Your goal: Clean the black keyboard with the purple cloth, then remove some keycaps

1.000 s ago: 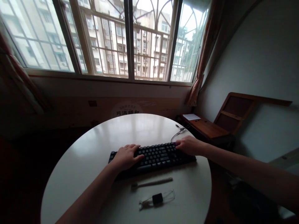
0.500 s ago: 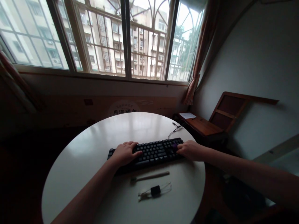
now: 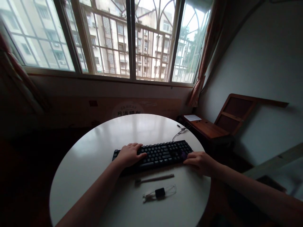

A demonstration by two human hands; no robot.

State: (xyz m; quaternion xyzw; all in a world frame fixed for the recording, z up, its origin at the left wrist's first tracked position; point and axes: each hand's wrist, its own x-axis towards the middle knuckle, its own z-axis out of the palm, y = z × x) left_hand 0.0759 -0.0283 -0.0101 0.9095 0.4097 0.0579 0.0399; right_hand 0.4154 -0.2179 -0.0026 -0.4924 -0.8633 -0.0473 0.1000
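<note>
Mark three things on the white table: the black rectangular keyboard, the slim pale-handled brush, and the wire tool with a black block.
Black keyboard [image 3: 163, 154], head view: on its keys.
Pale-handled brush [image 3: 155, 179], head view: on its handle.
Wire tool [image 3: 160, 193], head view: on its block.

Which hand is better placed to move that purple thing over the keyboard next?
Probably the right hand: its fingers hold the purple thing at the keyboard's right end. The left hand rests toward the other end, apart from it.
</note>
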